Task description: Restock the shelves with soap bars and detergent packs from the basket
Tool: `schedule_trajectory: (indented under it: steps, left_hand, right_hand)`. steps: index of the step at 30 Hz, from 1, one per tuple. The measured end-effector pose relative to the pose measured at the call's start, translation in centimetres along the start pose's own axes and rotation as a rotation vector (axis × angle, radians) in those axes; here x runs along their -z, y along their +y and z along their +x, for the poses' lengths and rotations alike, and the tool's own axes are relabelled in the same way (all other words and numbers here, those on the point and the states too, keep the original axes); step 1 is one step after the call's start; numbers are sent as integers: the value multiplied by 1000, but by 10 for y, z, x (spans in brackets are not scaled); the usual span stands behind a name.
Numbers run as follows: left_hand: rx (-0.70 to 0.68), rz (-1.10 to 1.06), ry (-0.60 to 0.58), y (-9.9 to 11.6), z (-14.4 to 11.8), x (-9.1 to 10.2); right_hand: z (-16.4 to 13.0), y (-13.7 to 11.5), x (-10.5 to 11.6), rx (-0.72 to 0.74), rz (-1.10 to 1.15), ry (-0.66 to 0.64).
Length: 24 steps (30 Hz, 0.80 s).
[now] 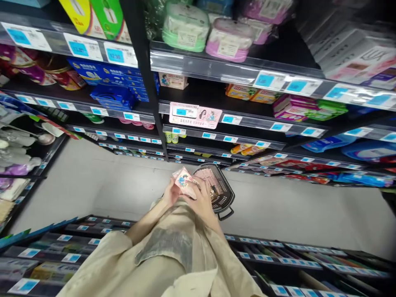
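In front of my waist, my left hand (172,193) grips the left side of a small pink printed soap box (183,180). Another pale pink edge shows behind that box, so there may be more than one. My right hand (201,194) is closed over the box's right side, its fingers across the front. Just beyond the right hand, a dark shopping basket (229,194) contains several pink boxes (208,178) and something shiny and gold-coloured. A similar pink box (172,81) lies on the shelf ahead, above a pink promotional label.
Dark shelves (192,95) with blue-and-white price tags stretch across the front, stocked with orange soap packs (241,91), blue boxes (113,95) and plastic-wrapped containers (185,29). Another shelf unit stands close behind me, with the grey floor (123,181) between.
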<state>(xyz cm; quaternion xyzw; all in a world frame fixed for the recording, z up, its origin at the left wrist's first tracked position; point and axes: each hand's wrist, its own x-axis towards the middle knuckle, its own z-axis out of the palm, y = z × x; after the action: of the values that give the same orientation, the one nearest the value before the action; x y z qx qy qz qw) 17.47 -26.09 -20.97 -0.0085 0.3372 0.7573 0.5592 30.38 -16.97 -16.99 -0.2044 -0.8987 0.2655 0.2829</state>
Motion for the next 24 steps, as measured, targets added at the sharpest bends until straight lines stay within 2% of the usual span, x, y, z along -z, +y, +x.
schedule_trajectory:
  steps: [3,6,10,14,17,21,24]
  left_hand:
    - [-65,13,65,10,-5,14]
    - [-113,43,85,14,-8,22]
    - [-204,96,70,14,-9,17]
    - [-233,113,171,15,-10,8]
    - [-249,113,213,20,-13,2]
    - [-240,120,171,24,-16,-6]
    - [-229,143,143,22,-14,-10]
  right_hand:
    - [-6,-9,-12,-87,165,27]
    - [-10,-10,-24,-189,207,47]
    - [-2,-12,-39,-201,142,87]
    - [13,-19,-43,-194,161,136]
    - [19,-22,-41,-282,454,43]
    - [15,-20,-47,-597,1083,72]
    - [8,-15,-55,-770,1274,23]
